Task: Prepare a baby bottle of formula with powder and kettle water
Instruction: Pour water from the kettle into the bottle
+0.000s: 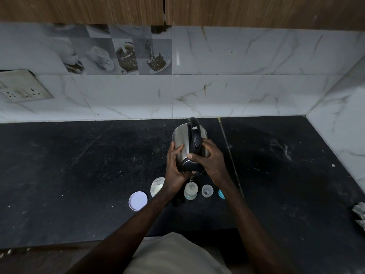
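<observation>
A steel kettle (pixel 182 138) with a black handle is tipped toward me above the dark counter (pixel 79 165). My right hand (pixel 209 161) grips its handle, and my left hand (pixel 174 167) is curled round the kettle's side and lid end. A thin stream of water falls from the spout into the open baby bottle (pixel 190 191) standing just below. An open tub of white powder (pixel 157 185) sits left of the bottle, partly behind my left wrist.
The tub's pale round lid (pixel 137 200) lies at the front left. A small clear cap (pixel 207 191) and a blue ring (pixel 221 194) sit right of the bottle. Crumpled packets (pixel 359 214) lie at the right edge. A wall socket (pixel 23 92) is on the left.
</observation>
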A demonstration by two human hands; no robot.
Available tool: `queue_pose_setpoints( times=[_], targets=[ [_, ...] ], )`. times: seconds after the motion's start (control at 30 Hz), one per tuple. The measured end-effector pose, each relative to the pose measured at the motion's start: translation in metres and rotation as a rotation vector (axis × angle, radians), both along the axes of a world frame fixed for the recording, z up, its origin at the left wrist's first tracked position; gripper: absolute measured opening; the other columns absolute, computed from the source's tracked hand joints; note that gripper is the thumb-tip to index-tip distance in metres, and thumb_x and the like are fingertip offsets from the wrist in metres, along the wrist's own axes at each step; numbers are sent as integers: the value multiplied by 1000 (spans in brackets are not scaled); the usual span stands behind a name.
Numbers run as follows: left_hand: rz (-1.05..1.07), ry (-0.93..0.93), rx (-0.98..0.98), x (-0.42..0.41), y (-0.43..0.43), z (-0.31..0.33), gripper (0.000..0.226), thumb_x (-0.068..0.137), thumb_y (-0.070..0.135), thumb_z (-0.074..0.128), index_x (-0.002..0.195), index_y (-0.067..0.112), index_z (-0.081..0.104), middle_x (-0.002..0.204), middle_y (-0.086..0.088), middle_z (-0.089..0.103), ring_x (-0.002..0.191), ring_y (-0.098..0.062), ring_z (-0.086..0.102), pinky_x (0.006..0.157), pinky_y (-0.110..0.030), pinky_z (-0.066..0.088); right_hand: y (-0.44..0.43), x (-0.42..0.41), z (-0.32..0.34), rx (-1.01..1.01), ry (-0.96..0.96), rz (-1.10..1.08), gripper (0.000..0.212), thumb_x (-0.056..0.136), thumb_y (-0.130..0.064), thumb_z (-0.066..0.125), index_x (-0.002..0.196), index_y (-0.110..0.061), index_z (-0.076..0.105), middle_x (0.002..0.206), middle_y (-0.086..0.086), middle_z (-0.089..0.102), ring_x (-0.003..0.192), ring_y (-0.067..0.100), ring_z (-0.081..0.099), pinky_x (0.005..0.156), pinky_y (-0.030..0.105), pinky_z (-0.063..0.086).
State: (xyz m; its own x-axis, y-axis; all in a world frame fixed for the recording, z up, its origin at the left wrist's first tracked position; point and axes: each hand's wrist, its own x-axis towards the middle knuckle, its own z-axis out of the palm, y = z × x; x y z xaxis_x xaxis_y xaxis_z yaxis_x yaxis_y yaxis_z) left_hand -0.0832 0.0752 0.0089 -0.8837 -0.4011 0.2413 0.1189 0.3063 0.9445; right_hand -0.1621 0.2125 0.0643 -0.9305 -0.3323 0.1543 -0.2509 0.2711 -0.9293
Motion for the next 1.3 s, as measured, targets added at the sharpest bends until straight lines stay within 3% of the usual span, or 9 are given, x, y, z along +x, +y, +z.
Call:
queue_pose_setpoints(
  times=[0.27, 0.53, 0.8, 1.17, 1.3],
  targets=[
    [-17, -15, 26, 3, -1, -5, 96, 68, 12, 96, 149, 23, 45, 172, 2, 17, 158, -11, 19, 124, -55, 33, 0, 3, -3, 2, -4, -5, 54, 77, -32, 93, 125, -18, 73, 126, -10, 67, 122, 13, 65, 106, 47, 54],
    [-21, -8, 16, 5, 1, 0, 97, 67, 31, 93, 149, 24, 44, 172, 1, 15, 159, -9, 16, 125, -53, 31, 0, 4, -3, 15, -13, -6, 53, 77, -33, 93, 124, -20, 73, 125, -12, 67, 121, 13, 65, 105, 47, 55],
    [-19, -27, 45, 4, -1, 0, 96, 68, 13, 96, 149, 20, 45, 172, -1, 16, 158, -9, 18, 126, -51, 30, -2, 2, -3, -5, -27, -8, 55, 74, -33, 93, 123, -19, 74, 126, -9, 68, 122, 16, 65, 106, 49, 54],
    [-23, -50, 36, 7, -1, -2, 97, 68, 21, 96, 149, 26, 44, 172, 3, 14, 158, -11, 19, 124, -54, 33, 0, 4, -5, -11, -31, -3, 54, 75, -30, 94, 123, -20, 73, 125, -9, 68, 121, 15, 65, 106, 49, 54],
    [-26, -70, 43, 6, 0, -3, 97, 68, 16, 96, 150, 24, 44, 172, 3, 15, 158, -9, 18, 125, -50, 32, 2, 5, -5, -10, -40, 6, 53, 76, -31, 93, 124, -20, 73, 126, -10, 68, 121, 13, 65, 105, 48, 55]
  ],
)
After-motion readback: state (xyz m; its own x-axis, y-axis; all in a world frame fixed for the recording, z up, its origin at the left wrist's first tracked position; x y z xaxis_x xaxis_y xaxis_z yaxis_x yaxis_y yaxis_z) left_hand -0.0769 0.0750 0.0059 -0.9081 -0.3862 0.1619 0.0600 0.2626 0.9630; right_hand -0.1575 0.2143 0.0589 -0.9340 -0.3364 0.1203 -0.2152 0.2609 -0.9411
